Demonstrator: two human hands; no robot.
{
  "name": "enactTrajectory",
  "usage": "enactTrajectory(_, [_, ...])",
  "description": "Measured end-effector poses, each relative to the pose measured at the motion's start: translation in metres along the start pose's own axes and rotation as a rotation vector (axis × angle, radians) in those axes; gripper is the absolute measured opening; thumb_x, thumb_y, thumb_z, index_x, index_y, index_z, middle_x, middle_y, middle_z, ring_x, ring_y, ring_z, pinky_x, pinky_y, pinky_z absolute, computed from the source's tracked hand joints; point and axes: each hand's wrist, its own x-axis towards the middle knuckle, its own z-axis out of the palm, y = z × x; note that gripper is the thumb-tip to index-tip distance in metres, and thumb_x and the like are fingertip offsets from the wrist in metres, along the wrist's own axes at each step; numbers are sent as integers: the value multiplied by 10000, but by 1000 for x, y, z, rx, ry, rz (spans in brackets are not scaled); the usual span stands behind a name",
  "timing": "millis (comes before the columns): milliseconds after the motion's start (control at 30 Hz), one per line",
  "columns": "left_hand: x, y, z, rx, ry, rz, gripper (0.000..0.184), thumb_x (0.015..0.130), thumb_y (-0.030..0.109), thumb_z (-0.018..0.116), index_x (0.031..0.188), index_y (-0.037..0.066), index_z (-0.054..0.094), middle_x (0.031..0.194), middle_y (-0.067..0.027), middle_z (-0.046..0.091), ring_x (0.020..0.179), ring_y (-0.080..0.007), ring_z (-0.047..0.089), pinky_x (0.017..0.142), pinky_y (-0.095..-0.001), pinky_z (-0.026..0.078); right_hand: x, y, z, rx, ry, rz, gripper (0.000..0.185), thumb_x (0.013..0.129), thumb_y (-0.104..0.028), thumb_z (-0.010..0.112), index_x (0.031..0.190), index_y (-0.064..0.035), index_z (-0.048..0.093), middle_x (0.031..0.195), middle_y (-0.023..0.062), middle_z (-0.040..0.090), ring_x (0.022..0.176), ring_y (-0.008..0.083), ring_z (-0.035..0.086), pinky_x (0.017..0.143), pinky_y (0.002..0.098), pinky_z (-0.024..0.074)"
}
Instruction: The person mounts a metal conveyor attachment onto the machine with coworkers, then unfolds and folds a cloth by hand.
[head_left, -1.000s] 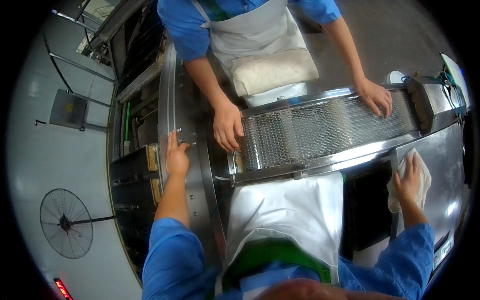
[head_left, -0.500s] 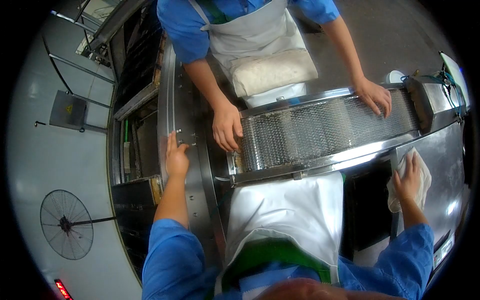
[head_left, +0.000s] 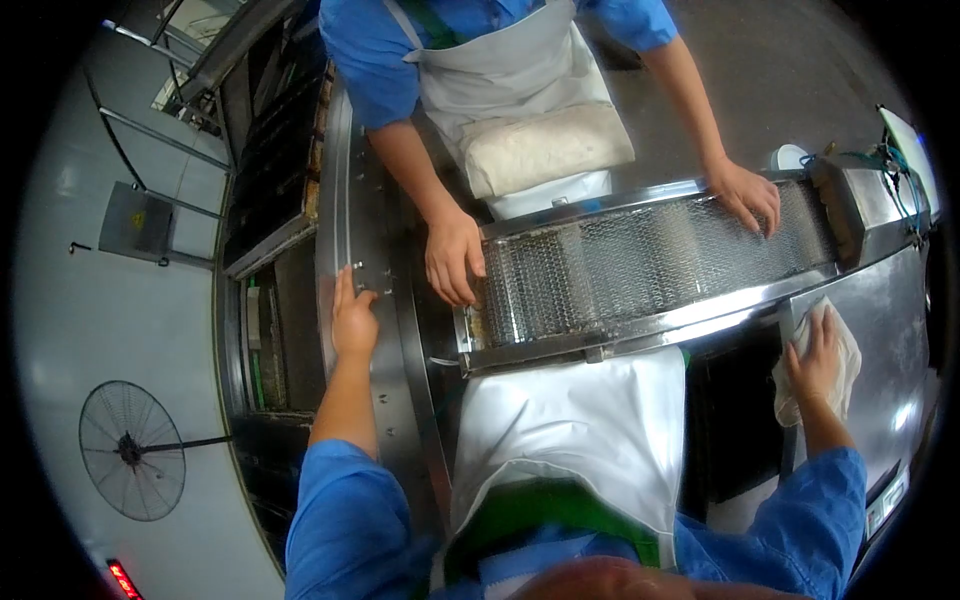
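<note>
My left hand (head_left: 354,318) rests on the long metal ledge (head_left: 395,370) at the left, its fingers stretched out and nothing held. At the right, my right hand (head_left: 818,362) lies with spread fingers on a whitish cloth (head_left: 845,365), which is on the steel surface (head_left: 890,320). Between my arms runs a wire-mesh conveyor (head_left: 640,262) in a metal frame. A co-worker across from me has one hand (head_left: 455,255) at its left end and the other hand (head_left: 745,198) on the mesh near its right end.
Dark panels (head_left: 275,160) stand in the machine beyond the ledge. A wall fan (head_left: 132,450) and a grey box (head_left: 137,220) are at the far left. Cables (head_left: 893,170) and a metal housing (head_left: 875,205) sit at the conveyor's right end. The co-worker wears a white apron (head_left: 500,75).
The dark panels beyond the ledge have shifted down the view, and the gap between them has moved and widened. My hands and the co-worker's hands stay nearly in place.
</note>
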Motion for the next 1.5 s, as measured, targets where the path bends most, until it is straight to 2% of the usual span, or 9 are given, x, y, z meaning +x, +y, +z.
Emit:
enactTrajectory(233, [0,1,-2,-1,-6,-3,192,753,-50,555,842,61,685,1463,-144,357,1361,-294,328,1066,-355,352,0,2,4,-9,49,-38,710,748,-179,675,1391,-101,384,1488,189,282,1332,404,317,1085,456,296])
enactTrajectory(800, [0,-1,1,-9,40,34,203,733,-70,558,835,52,685,1459,-141,364,1348,-302,348,1049,-362,367,0,1,0,-10,-34,14,730,762,-184,665,1414,-102,347,1498,183,256,1343,400,293,1098,453,272])
enactTrajectory(1133, [0,-2,1,10,43,41,178,751,-49,555,827,55,678,1462,-133,362,1350,-298,345,1053,-356,364,0,2,4,1,3,2,732,758,-193,669,1411,-97,352,1491,193,266,1351,400,283,1104,453,263])
enactTrajectory(1500, [0,-3,3,-7,45,34,165,754,-43,568,828,53,680,1451,-149,375,1345,-308,351,1058,-353,358,-1,3,4,-1,22,-21,706,752,-186,666,1390,-92,378,1486,203,272,1336,410,304,1089,458,286])
